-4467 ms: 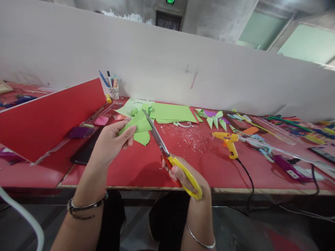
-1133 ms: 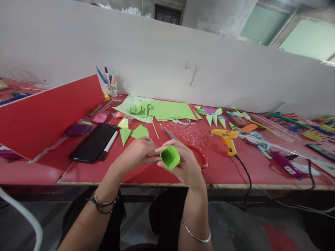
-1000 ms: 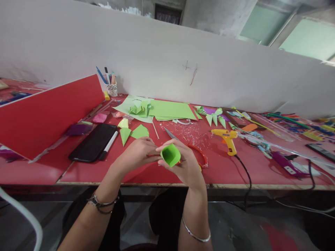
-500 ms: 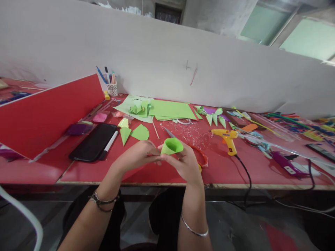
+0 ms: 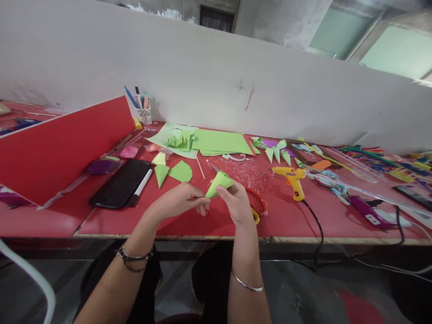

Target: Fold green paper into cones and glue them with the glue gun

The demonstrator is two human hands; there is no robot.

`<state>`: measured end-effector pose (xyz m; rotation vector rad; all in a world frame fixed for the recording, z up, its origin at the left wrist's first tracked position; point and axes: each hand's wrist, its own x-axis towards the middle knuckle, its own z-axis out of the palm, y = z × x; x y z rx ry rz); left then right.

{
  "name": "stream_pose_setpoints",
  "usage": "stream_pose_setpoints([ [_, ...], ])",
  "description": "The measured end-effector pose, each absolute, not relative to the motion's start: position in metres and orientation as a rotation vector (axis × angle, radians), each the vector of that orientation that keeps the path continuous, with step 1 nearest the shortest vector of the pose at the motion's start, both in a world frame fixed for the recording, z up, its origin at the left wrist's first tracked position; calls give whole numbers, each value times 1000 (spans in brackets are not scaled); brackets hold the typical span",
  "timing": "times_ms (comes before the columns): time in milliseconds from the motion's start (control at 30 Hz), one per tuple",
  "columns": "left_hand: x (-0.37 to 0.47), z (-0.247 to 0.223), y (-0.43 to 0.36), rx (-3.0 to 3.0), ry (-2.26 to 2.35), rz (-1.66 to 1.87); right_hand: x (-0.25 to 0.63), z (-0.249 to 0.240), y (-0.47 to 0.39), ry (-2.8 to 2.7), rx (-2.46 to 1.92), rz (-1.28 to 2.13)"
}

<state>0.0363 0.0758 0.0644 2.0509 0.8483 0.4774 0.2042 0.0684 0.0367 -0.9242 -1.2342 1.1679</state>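
With the paper cone (image 5: 215, 183) serving as dial centre, we are seeing the front edge of the bench (image 5: 124, 225) running along six o'clock, a strip of red surface separating it from the fingers. The phone (image 5: 119, 184) is lying at nine o'clock, the glue gun (image 5: 294, 179) at three. Our left hand (image 5: 180, 198) is pinching the cone's tip; our right hand (image 5: 239, 204) is gripping its wide end. Compared with half a second earlier, the cone is showing its side instead of its open mouth. The cone and right hand are partly hiding the scissors (image 5: 263, 201).
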Motion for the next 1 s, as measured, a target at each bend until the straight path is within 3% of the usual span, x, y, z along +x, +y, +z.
stream_pose_setpoints([
  [300,41,60,78,2028,971,519,200,31,71,-1317,-910,1291],
  [1000,36,54,83,1789,1030,583,200,31,77,-1345,-878,1162],
])
